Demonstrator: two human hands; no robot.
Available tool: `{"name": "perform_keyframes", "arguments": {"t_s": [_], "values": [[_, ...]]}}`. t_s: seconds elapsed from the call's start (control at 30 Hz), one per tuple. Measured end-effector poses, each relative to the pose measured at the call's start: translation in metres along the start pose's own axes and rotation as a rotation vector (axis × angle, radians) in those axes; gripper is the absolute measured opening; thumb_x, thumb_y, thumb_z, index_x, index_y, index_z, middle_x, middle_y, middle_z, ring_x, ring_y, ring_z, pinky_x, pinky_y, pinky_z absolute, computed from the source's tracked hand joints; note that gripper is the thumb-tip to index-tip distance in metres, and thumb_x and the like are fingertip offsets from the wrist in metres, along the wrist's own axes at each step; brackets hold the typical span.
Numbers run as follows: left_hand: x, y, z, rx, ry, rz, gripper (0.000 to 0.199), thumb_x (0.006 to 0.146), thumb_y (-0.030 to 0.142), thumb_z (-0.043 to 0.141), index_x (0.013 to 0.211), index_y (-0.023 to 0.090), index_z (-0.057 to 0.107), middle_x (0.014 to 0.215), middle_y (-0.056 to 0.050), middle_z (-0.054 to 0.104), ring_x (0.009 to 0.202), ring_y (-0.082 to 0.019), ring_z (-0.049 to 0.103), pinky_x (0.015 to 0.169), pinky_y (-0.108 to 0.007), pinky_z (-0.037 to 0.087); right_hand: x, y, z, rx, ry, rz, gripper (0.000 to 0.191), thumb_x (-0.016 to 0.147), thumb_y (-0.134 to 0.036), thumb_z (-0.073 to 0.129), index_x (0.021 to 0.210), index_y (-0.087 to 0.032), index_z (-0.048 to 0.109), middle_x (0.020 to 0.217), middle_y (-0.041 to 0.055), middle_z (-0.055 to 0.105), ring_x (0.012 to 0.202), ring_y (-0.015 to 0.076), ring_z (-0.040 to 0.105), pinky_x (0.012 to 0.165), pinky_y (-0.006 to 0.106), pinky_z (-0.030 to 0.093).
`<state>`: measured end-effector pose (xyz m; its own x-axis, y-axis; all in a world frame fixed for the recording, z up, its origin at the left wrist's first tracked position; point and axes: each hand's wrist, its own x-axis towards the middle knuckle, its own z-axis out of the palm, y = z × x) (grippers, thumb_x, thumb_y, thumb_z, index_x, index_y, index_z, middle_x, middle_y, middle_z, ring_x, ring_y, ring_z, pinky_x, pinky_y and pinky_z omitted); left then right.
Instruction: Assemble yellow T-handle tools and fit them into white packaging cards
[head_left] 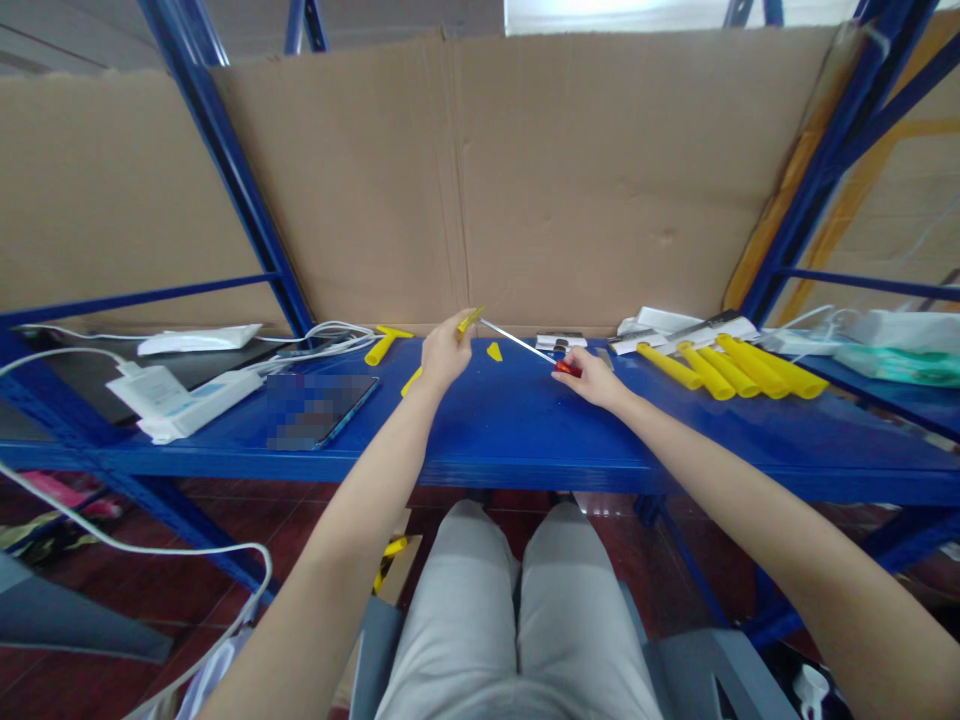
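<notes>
My left hand (448, 350) is closed round a yellow tool (469, 320), whose head shows above the fingers and whose handle end sticks out below. My right hand (587, 377) grips the red handle of a screwdriver (525, 345). The long metal shaft points up and left, its tip close to the head of the yellow tool; whether they touch I cannot tell. A small yellow piece (494, 351) lies on the blue table (517, 420) between my hands. Behind my right hand is a small packet of dark and white parts (561, 341).
Several yellow handles (739, 370) lie at the right, beside white packets (660, 322). A yellow scraper-like tool (384, 344), a phone (322, 410), a power strip (199, 403) and white cables are at the left. Cardboard (570, 180) stands behind the table between blue posts.
</notes>
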<state>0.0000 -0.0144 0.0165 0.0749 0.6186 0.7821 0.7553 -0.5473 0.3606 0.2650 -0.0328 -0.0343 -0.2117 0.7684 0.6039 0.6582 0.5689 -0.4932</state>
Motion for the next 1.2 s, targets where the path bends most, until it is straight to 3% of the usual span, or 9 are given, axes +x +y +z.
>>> {"name": "perform_keyframes", "arguments": {"t_s": [0.43, 0.7, 1.2], "values": [[-0.001, 0.004, -0.001, 0.020, -0.010, -0.022, 0.033, 0.091, 0.022, 0.047, 0.120, 0.019, 0.061, 0.117, -0.007, 0.068, 0.110, -0.022, 0.062, 0.096, -0.034, 0.047, 0.001, -0.010, -0.004, -0.016, -0.116, 0.093, 0.017, 0.083, -0.036, 0.049, 0.074, -0.021, 0.048, 0.070, 0.0022, 0.059, 0.066, 0.0171, 0.054, 0.066, 0.030, 0.043], [-0.001, 0.002, 0.000, 0.010, 0.025, 0.005, 0.032, 0.089, 0.022, 0.048, 0.118, 0.019, 0.063, 0.116, -0.007, 0.068, 0.108, -0.022, 0.063, 0.095, -0.034, 0.048, 0.000, -0.002, 0.000, 0.025, -0.020, 0.051, 0.023, 0.075, -0.038, 0.060, 0.080, -0.023, 0.044, 0.076, 0.0016, 0.059, 0.070, 0.0176, 0.054, 0.067, 0.031, 0.044], [-0.001, 0.003, -0.001, -0.001, 0.002, -0.006, 0.032, 0.090, 0.022, 0.049, 0.120, 0.018, 0.061, 0.119, -0.008, 0.067, 0.110, -0.023, 0.062, 0.097, -0.035, 0.047, 0.000, -0.007, -0.004, 0.017, -0.040, 0.025, 0.021, 0.078, -0.038, 0.057, 0.071, -0.022, 0.045, 0.068, 0.0005, 0.056, 0.065, 0.0160, 0.051, 0.063, 0.029, 0.041]]}}
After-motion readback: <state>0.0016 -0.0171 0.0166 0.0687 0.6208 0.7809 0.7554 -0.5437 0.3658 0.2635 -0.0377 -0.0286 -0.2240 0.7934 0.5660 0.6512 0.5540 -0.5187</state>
